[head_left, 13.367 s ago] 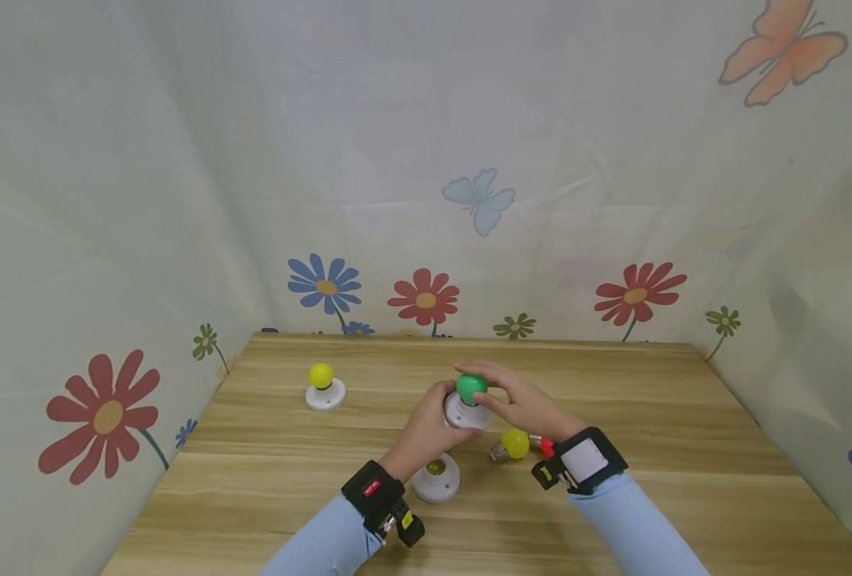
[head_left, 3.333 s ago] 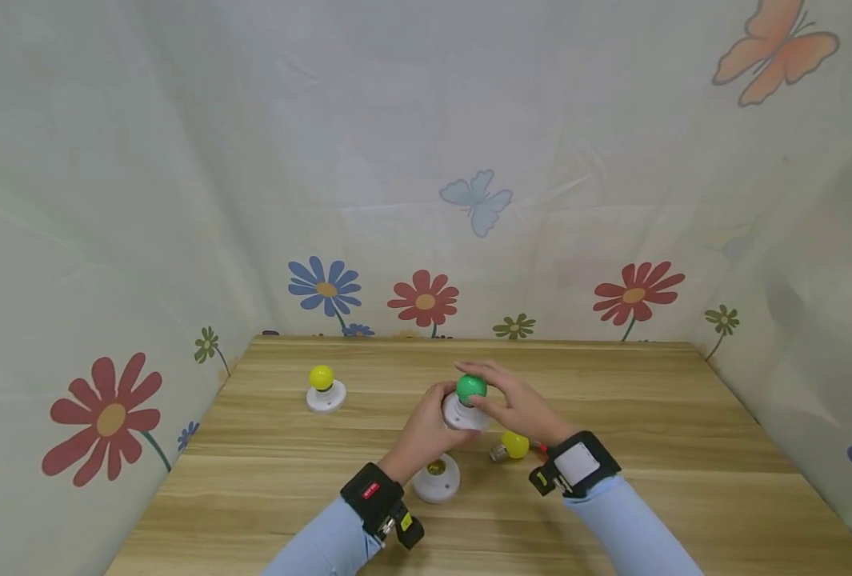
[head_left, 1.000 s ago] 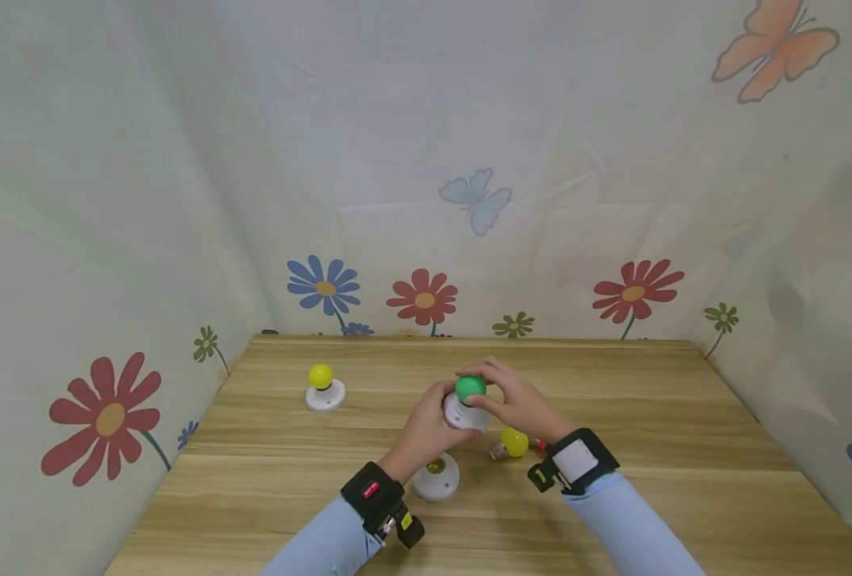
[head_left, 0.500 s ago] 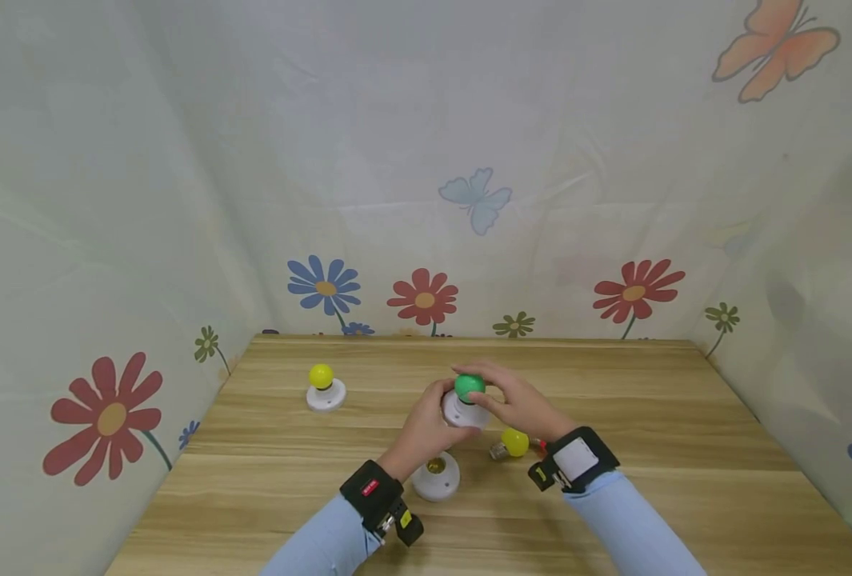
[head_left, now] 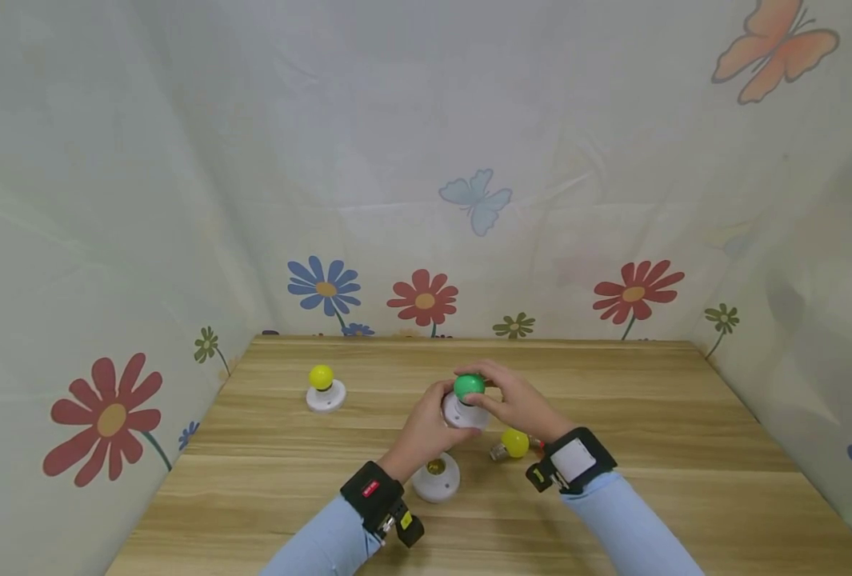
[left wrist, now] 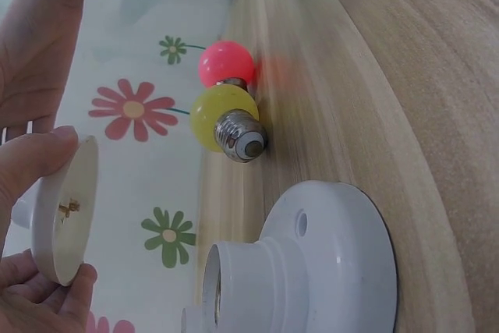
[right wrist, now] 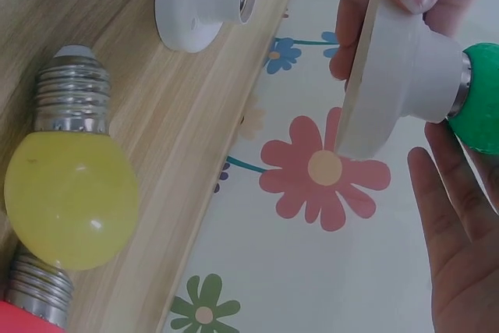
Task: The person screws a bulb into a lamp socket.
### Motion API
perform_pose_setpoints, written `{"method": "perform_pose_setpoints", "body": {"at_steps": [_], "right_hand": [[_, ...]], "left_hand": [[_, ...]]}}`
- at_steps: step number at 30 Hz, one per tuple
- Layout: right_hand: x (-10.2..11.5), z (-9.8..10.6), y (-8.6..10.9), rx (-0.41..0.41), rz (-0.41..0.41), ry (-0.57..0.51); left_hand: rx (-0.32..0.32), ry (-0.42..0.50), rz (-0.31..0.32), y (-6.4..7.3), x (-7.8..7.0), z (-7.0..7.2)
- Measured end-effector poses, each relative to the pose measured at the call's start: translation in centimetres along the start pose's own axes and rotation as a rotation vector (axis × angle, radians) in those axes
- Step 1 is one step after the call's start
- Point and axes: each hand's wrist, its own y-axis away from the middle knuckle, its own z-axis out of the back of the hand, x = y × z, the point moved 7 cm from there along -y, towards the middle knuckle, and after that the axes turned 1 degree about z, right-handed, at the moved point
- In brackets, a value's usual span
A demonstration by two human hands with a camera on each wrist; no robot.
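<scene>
Gripping socket [head_left: 460, 414] and green bulb [head_left: 469, 386], hands [head_left: 426, 426] [head_left: 525, 402] hover (well inside table edges [head_left: 577, 344])

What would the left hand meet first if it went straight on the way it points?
Most likely the right hand, which pinches the green light bulb in the white lamp holder that the left hand grips; depth is hard to judge here.

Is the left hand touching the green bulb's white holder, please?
Touching: the left wrist view shows the left hand gripping the holder, thumb over its rim.

There's passing room left of the left hand [head_left: 426, 428] — lower down, an empty socket [head_left: 436, 485] and yellow bulb [head_left: 515, 443] obstruct.
</scene>
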Motion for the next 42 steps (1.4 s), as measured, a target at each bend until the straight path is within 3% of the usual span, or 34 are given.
{"method": "perform_pose_setpoints", "body": {"at_steps": [11, 16, 29, 35, 42], "right_hand": [[0.1, 1.0, 0.0, -0.155, -0.115, 0.087], [0.0, 0.9, 0.0, -0.140, -0.121, 0.079], [0.1, 0.6, 0.2, -0.022, -0.027, 0.020], [-0.1, 0.3, 0.2, -0.049, -0.051, 0.032], [0.0, 0.2, 0.2, -0.148, -0.080, 0.059]], "left_hand": [[-0.005, 0.009, -0.013, 0.0, 0.1, 0.0], [-0.004, 0.016, -0.014, 0.0, 0.2, -0.1], [-0.008, -0.001, 0.005, 0.0, 0.6, -0.1], [-0.007, -0.002, 0.004, 0.0, 0.6, -0.1], [-0.006, 0.016, -0.003, 0.1, 0.2, -0.1]]}}
